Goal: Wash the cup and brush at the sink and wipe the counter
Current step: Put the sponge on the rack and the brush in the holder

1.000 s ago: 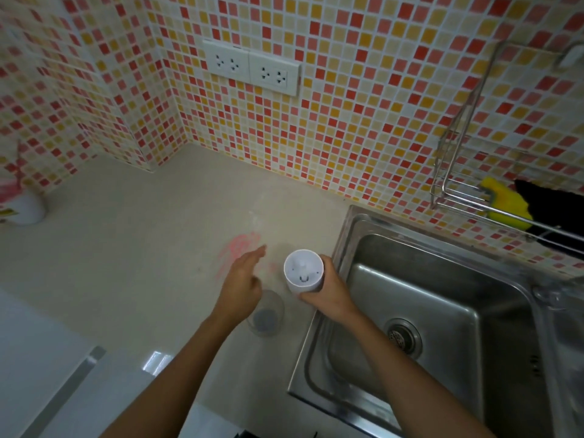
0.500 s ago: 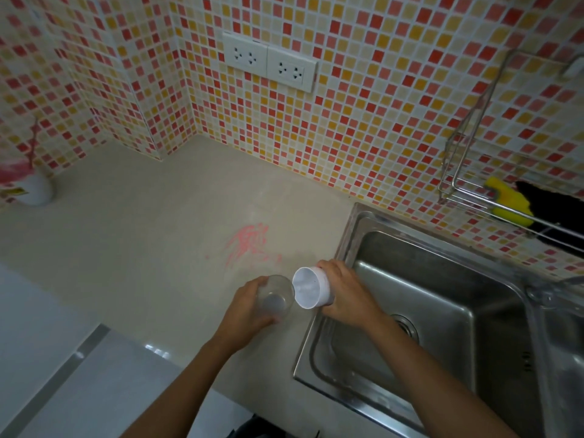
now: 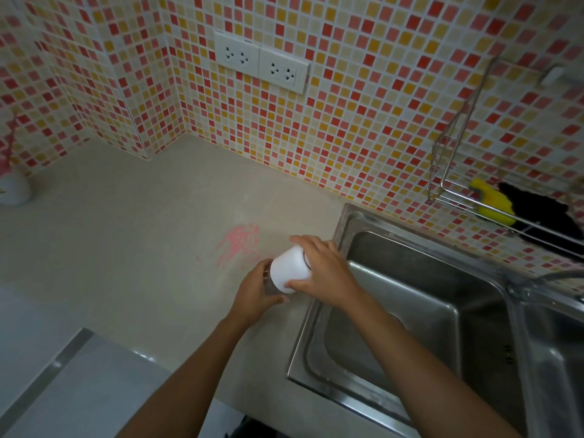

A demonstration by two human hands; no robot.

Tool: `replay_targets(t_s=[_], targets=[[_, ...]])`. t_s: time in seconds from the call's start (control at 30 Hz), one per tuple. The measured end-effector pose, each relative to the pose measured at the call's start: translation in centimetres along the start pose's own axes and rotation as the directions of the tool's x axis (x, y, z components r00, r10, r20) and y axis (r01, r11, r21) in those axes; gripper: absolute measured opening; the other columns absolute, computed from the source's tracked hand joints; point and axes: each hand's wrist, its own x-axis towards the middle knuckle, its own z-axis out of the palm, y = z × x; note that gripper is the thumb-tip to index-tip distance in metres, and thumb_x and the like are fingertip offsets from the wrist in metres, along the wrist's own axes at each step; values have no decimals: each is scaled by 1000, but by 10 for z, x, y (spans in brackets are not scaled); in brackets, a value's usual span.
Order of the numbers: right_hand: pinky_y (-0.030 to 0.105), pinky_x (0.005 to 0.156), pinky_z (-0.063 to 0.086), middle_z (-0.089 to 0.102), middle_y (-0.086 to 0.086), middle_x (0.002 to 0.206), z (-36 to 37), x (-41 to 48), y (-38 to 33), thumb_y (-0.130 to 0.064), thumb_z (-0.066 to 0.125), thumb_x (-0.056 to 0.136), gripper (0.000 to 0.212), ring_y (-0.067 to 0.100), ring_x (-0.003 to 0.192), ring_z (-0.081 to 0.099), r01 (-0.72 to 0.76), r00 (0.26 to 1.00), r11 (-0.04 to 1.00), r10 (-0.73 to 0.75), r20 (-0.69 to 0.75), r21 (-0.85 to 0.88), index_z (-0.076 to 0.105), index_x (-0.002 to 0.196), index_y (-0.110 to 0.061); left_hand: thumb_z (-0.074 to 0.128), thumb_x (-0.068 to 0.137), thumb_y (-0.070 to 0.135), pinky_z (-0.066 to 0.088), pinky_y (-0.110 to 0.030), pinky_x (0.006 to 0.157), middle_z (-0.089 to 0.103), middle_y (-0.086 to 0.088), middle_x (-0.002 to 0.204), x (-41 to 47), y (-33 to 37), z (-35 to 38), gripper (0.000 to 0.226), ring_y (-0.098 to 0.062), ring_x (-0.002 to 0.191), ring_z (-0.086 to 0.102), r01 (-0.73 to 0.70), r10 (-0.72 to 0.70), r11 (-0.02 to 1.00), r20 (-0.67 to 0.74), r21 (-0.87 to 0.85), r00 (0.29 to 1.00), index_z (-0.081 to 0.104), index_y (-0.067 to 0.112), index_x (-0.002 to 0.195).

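My right hand point(image 3: 325, 273) grips a white cup point(image 3: 289, 269), tipped over so its mouth points down and left toward a small clear glass point(image 3: 269, 283). My left hand point(image 3: 256, 295) holds that glass just under the white cup, above the beige counter point(image 3: 126, 248) beside the sink's left rim. The glass is mostly hidden by the cup and my fingers. A pink smear point(image 3: 238, 241) marks the counter just behind my hands. The steel sink point(image 3: 410, 311) lies to the right. No brush shows.
A wire rack point(image 3: 458, 197) on the tiled wall holds a yellow sponge point(image 3: 493, 200) and a black cloth point(image 3: 537, 213). A white pot point(image 3: 14, 191) stands at the far left of the counter. Two wall sockets point(image 3: 262, 64) sit above. A second sink basin point(image 3: 556, 358) is at the right edge.
My left hand picked the clear glass up off the counter. My right hand lifted the white cup and tipped it from upright to mouth-down over the glass.
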Motion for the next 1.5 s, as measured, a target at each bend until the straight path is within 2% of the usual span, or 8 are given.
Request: replay_targets(t_s=[0.23,0.37,0.57,0.8,1.0,1.1,1.27,1.5], targets=[[44,97,34,22,-11,155,21,14,-21,-61,65,71,82,26,125,32,90,993,988,-80,86,-123,30,142,-42,89,62,11,58,-27,81,52,-3,135,-4,-2,-3,117,-15,110,60,73,-70,989,29,-126,997,14,14,151],[31,109,26,25,-2,155,36,14,-22,-32,47,96,46,20,137,30,-137,989,856,146,23,499,36,141,-32,90,55,38,50,-37,99,48,2,140,-9,0,-1,112,-15,124,51,20,-24,992,-34,-122,999,28,19,146],[4,55,41,62,1,106,58,4,-16,-36,34,102,21,19,96,58,-307,904,626,428,14,716,52,107,-28,87,62,38,47,-10,84,58,26,120,-6,8,1,76,3,109,57,-72,69,996,-64,-53,996,43,51,123],[21,75,41,61,-5,100,75,5,-11,-35,33,102,23,10,91,56,-266,903,657,426,-57,705,51,110,-23,89,64,24,49,-21,92,60,7,125,-1,-4,3,81,-10,110,59,-63,62,997,-32,-35,998,44,28,131],[5,59,43,61,1,105,77,5,-11,-36,31,103,26,16,93,57,-261,903,647,427,-57,716,50,112,-20,88,64,21,41,-7,90,55,10,126,-4,1,6,84,-7,112,54,-66,66,998,-26,7,997,42,25,134],[29,84,51,60,5,118,66,6,-8,-36,34,102,29,21,105,57,-283,928,679,371,16,678,49,121,-20,85,68,13,41,-8,93,52,8,130,-8,7,1,82,-8,116,53,-79,78,996,14,34,997,40,23,136],[29,114,25,41,3,149,37,3,6,-35,42,100,48,16,137,36,-254,925,734,374,-62,630,38,144,-15,52,71,-14,16,-18,112,23,-7,157,-10,9,-26,90,-21,145,23,30,-40,973,37,229,999,17,8,151],[43,120,12,18,6,159,40,-54,55,-47,53,92,72,26,147,11,-264,957,961,272,-102,88,21,151,-22,53,89,0,13,-34,119,20,-14,158,-5,45,-47,70,-29,147,17,-36,136,923,-238,382,962,18,3,150]])
